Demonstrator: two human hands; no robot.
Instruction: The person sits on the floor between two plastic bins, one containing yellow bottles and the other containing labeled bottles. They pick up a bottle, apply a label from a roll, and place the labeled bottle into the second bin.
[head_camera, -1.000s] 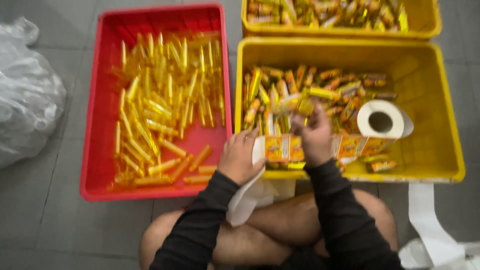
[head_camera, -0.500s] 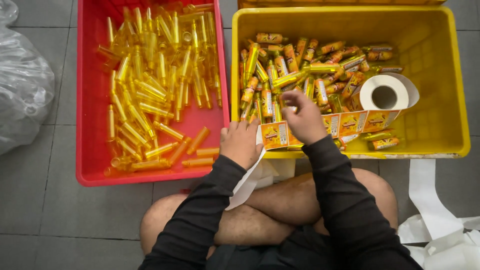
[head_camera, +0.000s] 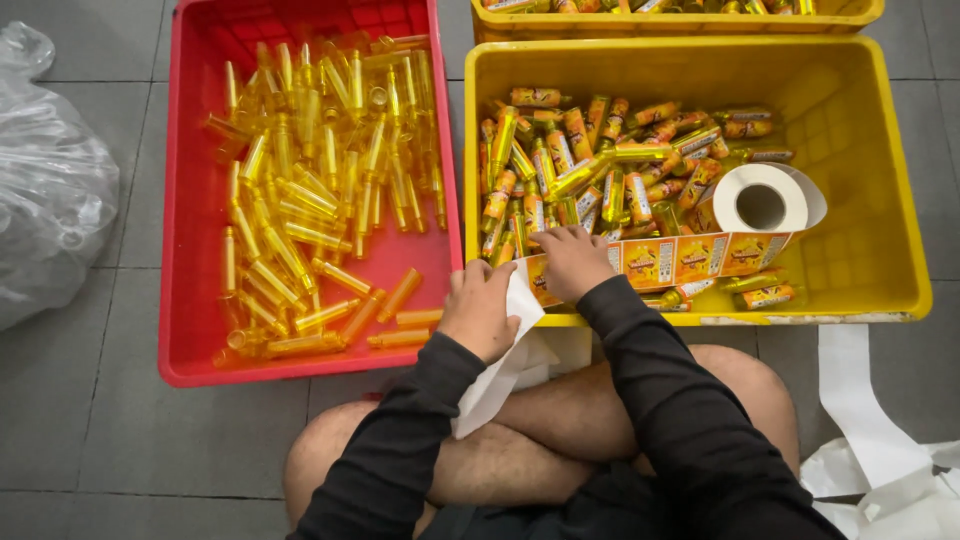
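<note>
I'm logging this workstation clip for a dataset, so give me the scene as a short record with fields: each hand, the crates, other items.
left hand: grips the white backing paper at the yellow crate's near rim
right hand: fingers on the label strip
label roll: white, lying in the yellow crate
yellow crate contents: labelled small bottles
red crate: unlabelled amber bottles
floor: clear plastic bag on the left, used backing paper on the right
</note>
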